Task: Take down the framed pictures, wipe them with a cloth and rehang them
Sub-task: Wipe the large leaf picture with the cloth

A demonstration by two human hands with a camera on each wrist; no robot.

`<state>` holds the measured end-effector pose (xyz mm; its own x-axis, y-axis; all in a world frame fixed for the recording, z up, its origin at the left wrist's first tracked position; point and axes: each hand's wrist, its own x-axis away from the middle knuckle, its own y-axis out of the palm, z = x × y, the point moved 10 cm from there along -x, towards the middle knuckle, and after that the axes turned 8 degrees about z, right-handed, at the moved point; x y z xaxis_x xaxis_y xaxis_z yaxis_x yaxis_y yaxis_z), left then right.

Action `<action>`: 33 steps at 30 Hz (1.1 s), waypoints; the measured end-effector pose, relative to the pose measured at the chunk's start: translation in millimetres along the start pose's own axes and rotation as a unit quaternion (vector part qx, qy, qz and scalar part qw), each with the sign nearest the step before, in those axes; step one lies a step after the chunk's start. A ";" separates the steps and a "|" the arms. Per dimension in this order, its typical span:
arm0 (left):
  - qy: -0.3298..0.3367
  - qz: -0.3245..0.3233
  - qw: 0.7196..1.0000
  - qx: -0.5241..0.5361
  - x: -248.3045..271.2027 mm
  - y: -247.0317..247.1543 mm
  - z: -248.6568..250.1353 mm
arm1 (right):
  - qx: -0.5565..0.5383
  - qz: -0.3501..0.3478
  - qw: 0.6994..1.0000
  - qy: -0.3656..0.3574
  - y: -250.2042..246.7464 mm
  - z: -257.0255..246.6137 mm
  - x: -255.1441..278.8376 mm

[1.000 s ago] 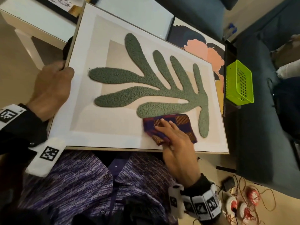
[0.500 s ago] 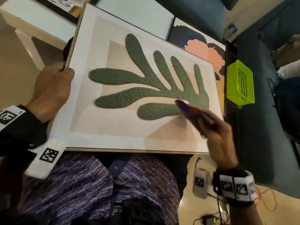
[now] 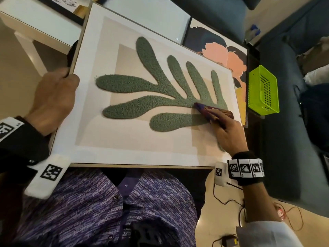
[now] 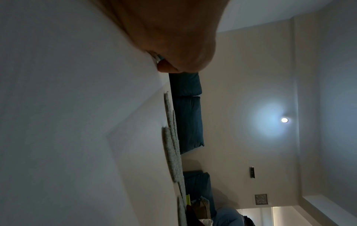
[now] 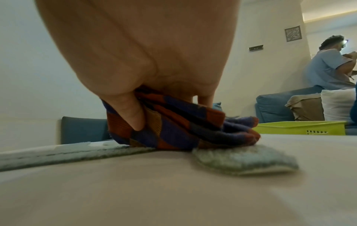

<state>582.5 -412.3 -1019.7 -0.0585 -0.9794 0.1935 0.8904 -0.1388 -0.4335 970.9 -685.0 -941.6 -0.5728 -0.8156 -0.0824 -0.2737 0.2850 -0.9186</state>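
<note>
- Near the right edge of the framed green tufted-leaf picture, the right hand holds a checked purple-orange cloth; the left hand grips the left edge.
- Left wrist: fingers curled round the rim.
- Right wrist: the thumb pinches the bunched cloth, which lies on the leaf.

On your lap: framed panel, lying flat, long edge nearest you. On the panel: leaf relief, stem at the right, lobes spreading left and far. On the stem, right of centre: cloth, under your right hand. On the panel's left edge: your left hand, thumb on top. Beyond the far right corner, partly hidden by the panel: flower picture. Right of the panel, just beside the flower picture: basket. Far left: side table. Right of the basket: sofa. On the floor, near right: cables.
</note>
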 end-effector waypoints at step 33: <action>-0.044 -0.031 0.999 0.010 -42.5 16.6 -64.1 | -0.010 -0.079 0.992 0.097 -24.3 62.8 91.2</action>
<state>570.9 -382.4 -1091.5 -0.0742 -0.9524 0.2956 0.8949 -0.1944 -0.4017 973.8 -798.0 -951.1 -0.6588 -0.7394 0.1387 -0.3857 0.1738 -0.9061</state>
